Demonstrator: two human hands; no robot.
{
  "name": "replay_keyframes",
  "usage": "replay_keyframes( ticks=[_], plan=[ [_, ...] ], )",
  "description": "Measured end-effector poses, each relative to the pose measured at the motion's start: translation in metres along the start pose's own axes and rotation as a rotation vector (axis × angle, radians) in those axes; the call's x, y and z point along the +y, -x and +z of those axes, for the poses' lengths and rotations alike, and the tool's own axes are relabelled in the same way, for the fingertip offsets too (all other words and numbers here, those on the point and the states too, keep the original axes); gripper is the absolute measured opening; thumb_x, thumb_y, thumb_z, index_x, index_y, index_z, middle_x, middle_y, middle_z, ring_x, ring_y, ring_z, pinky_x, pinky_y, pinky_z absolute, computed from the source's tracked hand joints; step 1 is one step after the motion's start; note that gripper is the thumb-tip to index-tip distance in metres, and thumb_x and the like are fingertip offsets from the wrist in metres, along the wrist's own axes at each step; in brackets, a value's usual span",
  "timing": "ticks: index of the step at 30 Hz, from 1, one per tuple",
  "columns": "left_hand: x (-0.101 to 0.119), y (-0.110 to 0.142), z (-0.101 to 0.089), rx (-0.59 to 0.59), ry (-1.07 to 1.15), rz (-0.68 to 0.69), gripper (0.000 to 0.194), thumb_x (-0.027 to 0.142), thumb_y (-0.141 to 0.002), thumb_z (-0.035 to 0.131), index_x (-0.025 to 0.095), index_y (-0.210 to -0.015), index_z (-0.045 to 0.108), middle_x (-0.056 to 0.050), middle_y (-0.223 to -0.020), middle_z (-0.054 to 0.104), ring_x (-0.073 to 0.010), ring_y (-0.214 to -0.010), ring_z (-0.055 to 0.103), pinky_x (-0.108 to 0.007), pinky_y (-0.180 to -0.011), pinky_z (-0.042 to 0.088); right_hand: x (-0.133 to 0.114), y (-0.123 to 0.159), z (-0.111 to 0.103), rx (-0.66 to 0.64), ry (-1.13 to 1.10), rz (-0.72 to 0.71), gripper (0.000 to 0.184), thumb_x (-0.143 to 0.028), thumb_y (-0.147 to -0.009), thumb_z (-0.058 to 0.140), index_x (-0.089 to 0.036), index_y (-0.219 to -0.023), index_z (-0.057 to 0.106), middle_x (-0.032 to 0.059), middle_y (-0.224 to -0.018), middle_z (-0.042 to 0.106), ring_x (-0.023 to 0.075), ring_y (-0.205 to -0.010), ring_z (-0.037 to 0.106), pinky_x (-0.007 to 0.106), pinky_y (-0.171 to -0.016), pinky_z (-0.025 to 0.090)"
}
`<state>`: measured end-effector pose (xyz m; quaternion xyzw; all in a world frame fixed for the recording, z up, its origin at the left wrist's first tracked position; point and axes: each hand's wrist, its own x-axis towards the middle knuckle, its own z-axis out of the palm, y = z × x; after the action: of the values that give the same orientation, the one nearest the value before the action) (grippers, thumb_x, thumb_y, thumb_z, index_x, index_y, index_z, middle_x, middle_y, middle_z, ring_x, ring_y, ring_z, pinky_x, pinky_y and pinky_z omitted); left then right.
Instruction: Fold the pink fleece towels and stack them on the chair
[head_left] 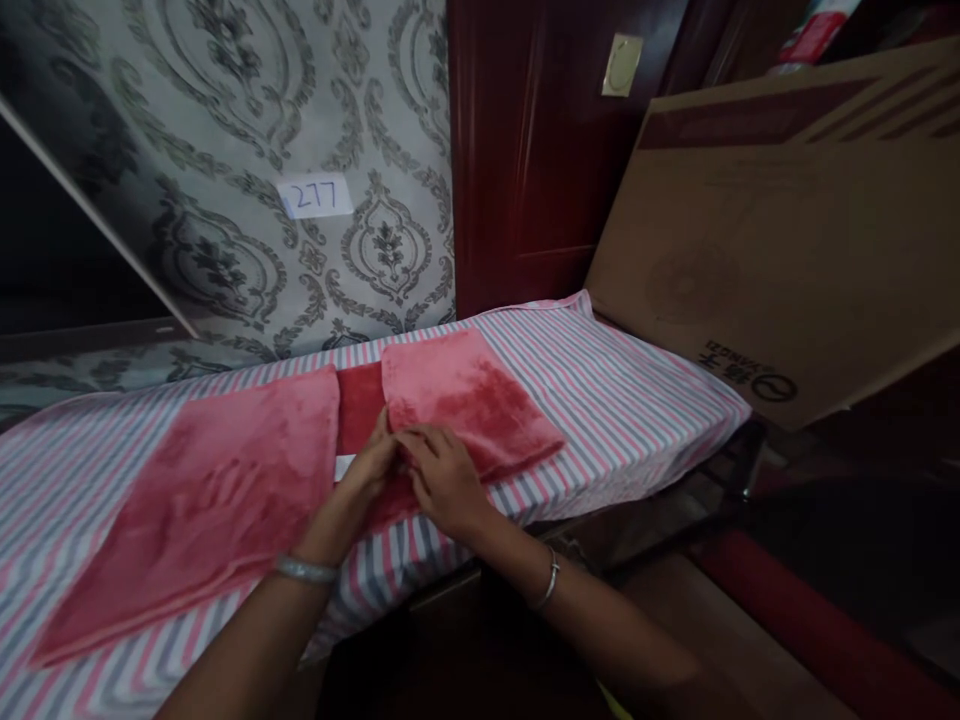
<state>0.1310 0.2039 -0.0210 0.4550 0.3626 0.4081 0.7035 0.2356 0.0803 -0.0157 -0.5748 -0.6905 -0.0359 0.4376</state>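
A pink fleece towel lies on a striped cloth (630, 390). Its left part (217, 490) is spread flat, and its right part (465, 395) is folded over into a thicker square. My left hand (371, 465) and my right hand (442, 475) meet at the near edge of the folded part, fingers curled and pinching the fabric there. A darker red strip (360, 400) shows between the two parts. Each wrist wears a silver bangle.
A large flattened cardboard box (787, 220) leans at the right over the striped surface's end. Patterned wallpaper with a paper label reading 277 (315, 195) is behind. A dark red wooden door (540, 150) stands at the back. The surface's near edge drops to a dark floor.
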Motion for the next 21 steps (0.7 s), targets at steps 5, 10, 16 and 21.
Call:
replay_keyframes(
  ticks=[5, 10, 16, 21],
  plan=[
    [0.010, 0.013, 0.027, -0.075, 0.091, 0.066, 0.072, 0.009, -0.055, 0.077, 0.024, -0.123, 0.060, -0.003, -0.110, 0.072, -0.0195, -0.091, 0.071, -0.030, -0.079, 0.060, 0.014, 0.046, -0.017, 0.244, -0.013, 0.004, 0.018, -0.023, -0.096, 0.052, -0.021, -0.103, 0.068, 0.0089, -0.103, 0.066, 0.0235, -0.100, 0.059, 0.041, -0.091, 0.049],
    [0.035, -0.003, 0.047, -0.084, 0.157, 0.068, 0.064, 0.004, -0.053, 0.074, 0.025, -0.112, 0.061, 0.002, -0.095, 0.070, -0.0149, -0.080, 0.069, -0.024, -0.071, 0.059, 0.047, 0.077, -0.031, 0.123, 0.085, 0.106, 0.027, -0.020, -0.096, 0.048, -0.020, -0.115, 0.068, 0.0106, -0.109, 0.068, 0.0241, -0.103, 0.062, 0.040, -0.091, 0.050],
    [0.016, 0.003, 0.035, 0.059, 0.049, 0.050, 0.075, 0.004, -0.057, 0.069, 0.028, -0.127, 0.054, 0.000, -0.108, 0.071, -0.0149, -0.080, 0.069, -0.025, -0.070, 0.059, 0.083, 0.073, -0.058, -0.152, 0.482, 0.351, 0.031, -0.030, -0.099, 0.053, -0.014, -0.121, 0.067, 0.0180, -0.124, 0.067, 0.0315, -0.122, 0.055, 0.050, -0.111, 0.036],
    [-0.019, 0.017, 0.011, 0.011, -0.204, 0.102, 0.099, 0.006, -0.060, 0.065, 0.027, -0.152, 0.037, -0.009, -0.151, 0.054, -0.0240, -0.126, 0.061, -0.034, -0.103, 0.053, 0.098, 0.092, -0.062, -0.150, 0.587, 0.383, 0.033, -0.034, -0.102, 0.049, -0.014, -0.119, 0.068, 0.0172, -0.121, 0.069, 0.0316, -0.123, 0.055, 0.050, -0.114, 0.031]
  ],
)
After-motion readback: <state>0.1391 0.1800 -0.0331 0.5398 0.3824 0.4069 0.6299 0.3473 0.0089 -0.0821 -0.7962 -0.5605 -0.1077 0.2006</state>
